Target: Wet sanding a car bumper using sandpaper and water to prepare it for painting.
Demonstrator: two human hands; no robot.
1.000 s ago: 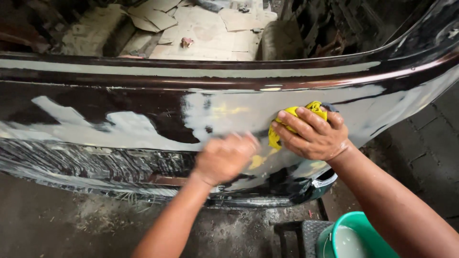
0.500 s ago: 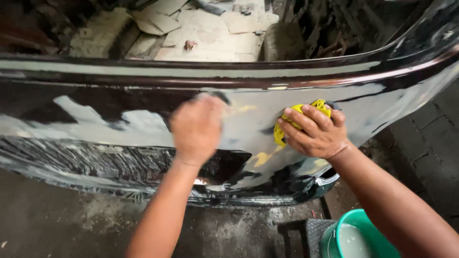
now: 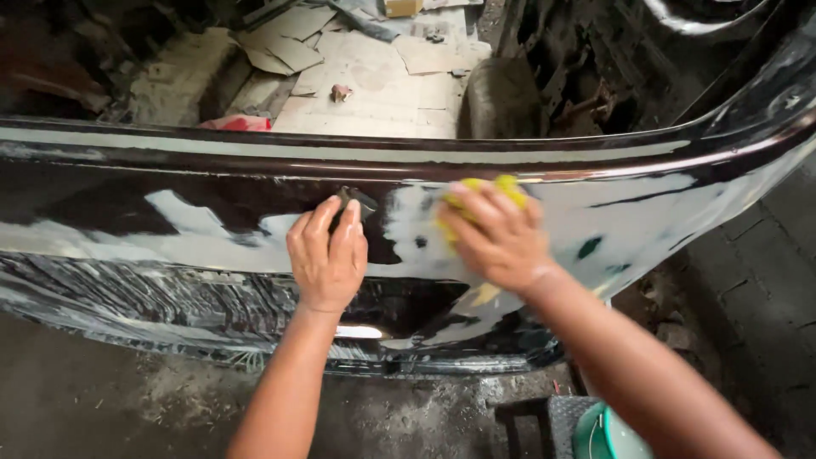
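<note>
A black car body panel, wet and patched with pale grey filler, stretches across the view. My left hand presses a small dark sanding pad flat against the panel near its upper edge. Just to the right, my right hand holds a yellow sponge against the panel, most of the sponge hidden under my fingers.
Behind the panel lies the stripped car interior with cardboard sheets and a red rag. A green bucket with water stands at the bottom right beside a dark crate. The concrete floor below is wet and dirty.
My left hand moved up and to the left across the panel, then back towards the middle. My right hand with the sponge slid left, closer to the left hand.
</note>
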